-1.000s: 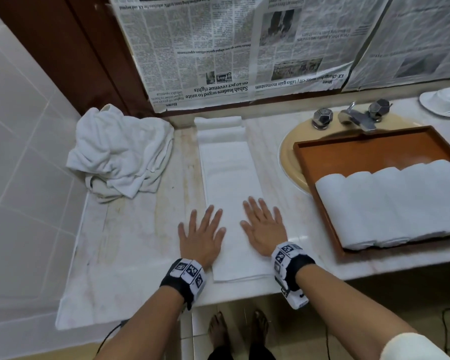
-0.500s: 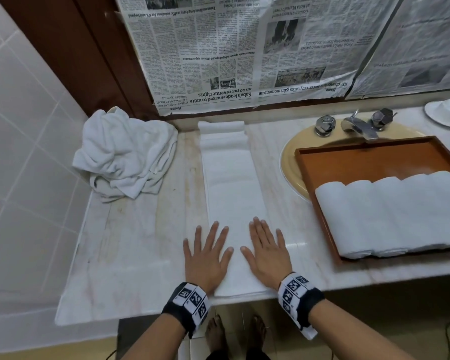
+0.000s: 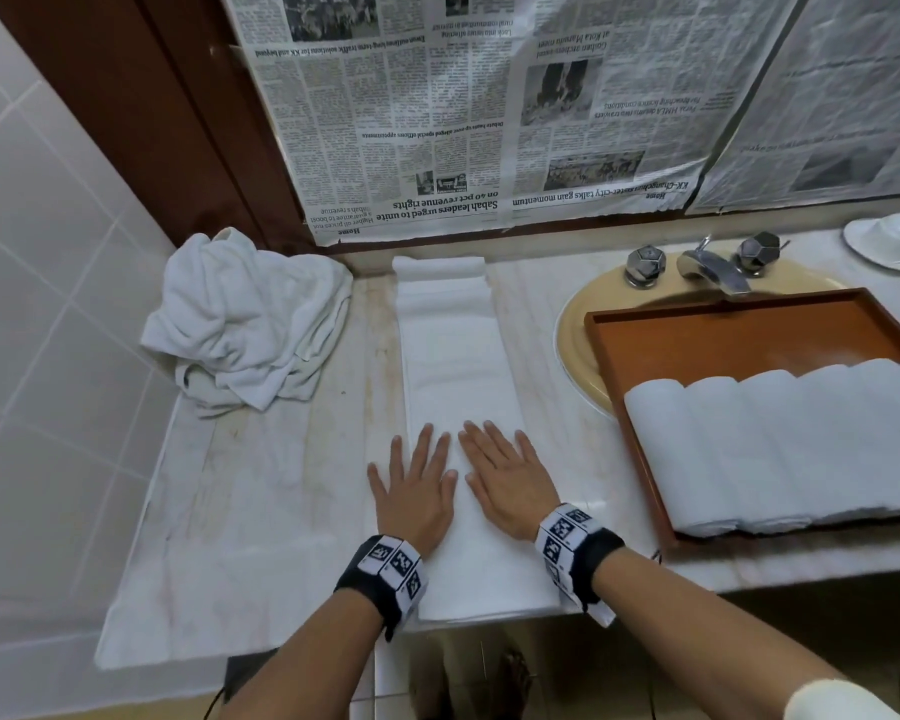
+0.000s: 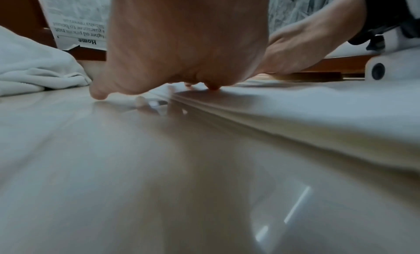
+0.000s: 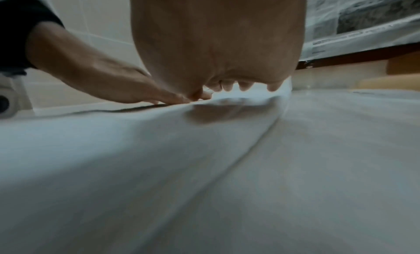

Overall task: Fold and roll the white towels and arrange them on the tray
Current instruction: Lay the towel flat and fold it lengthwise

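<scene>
A long white towel (image 3: pixel 455 366), folded into a narrow strip, lies lengthwise on the marble counter (image 3: pixel 261 491), from the back wall to the front edge. My left hand (image 3: pixel 414 485) lies flat with straight fingers, half on the strip's left edge (image 4: pixel 295 103) and half on the counter. My right hand (image 3: pixel 505 478) presses flat on the strip's right side (image 5: pixel 136 150). A wooden tray (image 3: pixel 749 335) over the sink carries several rolled white towels (image 3: pixel 780 449) in a row along its near side. A heap of loose white towels (image 3: pixel 250 319) sits at the back left.
A chrome tap (image 3: pixel 707 262) with two knobs stands behind the yellowish sink (image 3: pixel 578 335). A white cup and saucer (image 3: pixel 889 239) rests at the far right. Newspaper (image 3: pixel 489 106) covers the mirror above. Tiled wall bounds the counter on the left.
Both flat hands slid toward me along the towel strip, then forward again a little, and now lie closer together.
</scene>
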Demonstrator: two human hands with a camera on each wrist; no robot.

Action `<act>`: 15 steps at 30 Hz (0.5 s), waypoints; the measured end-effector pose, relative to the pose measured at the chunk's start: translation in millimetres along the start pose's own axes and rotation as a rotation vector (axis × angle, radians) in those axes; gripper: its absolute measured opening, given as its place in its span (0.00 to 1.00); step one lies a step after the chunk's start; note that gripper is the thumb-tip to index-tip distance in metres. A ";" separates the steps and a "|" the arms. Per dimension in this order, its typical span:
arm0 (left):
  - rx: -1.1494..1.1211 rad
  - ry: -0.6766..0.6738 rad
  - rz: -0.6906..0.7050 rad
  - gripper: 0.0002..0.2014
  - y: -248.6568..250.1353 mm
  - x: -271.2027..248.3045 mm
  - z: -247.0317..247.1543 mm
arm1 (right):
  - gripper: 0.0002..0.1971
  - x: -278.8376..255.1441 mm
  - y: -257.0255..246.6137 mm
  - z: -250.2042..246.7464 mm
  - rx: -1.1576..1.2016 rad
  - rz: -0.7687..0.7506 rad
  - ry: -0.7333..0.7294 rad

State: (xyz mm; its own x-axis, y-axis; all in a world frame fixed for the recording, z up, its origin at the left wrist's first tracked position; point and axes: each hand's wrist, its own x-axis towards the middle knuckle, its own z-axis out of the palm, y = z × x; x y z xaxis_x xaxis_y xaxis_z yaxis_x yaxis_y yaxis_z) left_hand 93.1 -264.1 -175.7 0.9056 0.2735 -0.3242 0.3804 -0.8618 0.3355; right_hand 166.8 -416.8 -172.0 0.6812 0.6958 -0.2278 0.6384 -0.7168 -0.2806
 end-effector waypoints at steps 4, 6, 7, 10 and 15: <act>0.000 0.000 -0.018 0.27 0.2 27.6 -8.3 | 0.41 30.2 7.0 -2.1 -0.036 0.020 -0.053; 0.030 -0.007 -0.036 0.27 -2.4 38.8 -12.8 | 0.42 39.5 16.5 -4.7 -0.036 0.047 -0.049; 0.027 -0.013 -0.070 0.27 -6.4 41.8 -15.7 | 0.42 41.9 23.3 -6.9 -0.029 0.078 -0.051; 0.015 0.029 -0.159 0.28 -23.4 45.1 -21.6 | 0.44 45.7 40.3 -15.1 -0.017 0.166 -0.022; -0.116 0.123 -0.019 0.27 -1.2 86.3 -36.5 | 0.38 87.4 28.6 -34.8 0.032 0.056 0.083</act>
State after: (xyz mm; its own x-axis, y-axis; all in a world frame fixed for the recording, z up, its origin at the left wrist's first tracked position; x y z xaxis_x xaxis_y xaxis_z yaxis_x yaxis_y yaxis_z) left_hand 177.7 -223.8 -171.8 0.9114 0.3457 -0.2234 0.4105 -0.8028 0.4324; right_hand 257.0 -378.1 -167.5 0.7437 0.6477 -0.1658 0.5876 -0.7515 -0.2999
